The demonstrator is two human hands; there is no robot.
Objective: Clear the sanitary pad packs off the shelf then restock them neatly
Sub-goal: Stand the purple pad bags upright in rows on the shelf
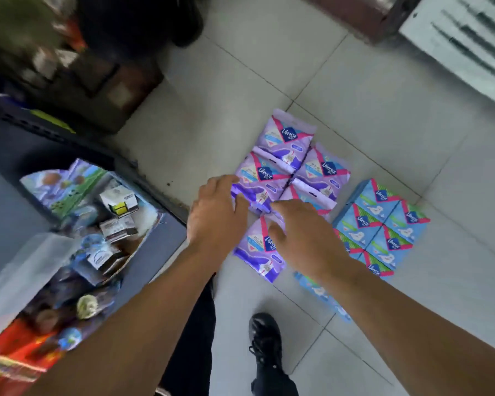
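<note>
purple pad packs (286,138) lie flat on floor tiles, blue pad packs (380,224) just beside.

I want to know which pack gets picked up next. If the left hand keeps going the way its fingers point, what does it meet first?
Probably the purple pack in the middle row: the left hand points up-right at it, fingertips already at its lower-left edge. Contact is unclear.

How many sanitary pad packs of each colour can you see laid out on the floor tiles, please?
Purple packs: 5 visible, one partly hidden under the right hand
Blue packs: at least 7, one partly hidden by the right forearm
Total: at least 12
</note>
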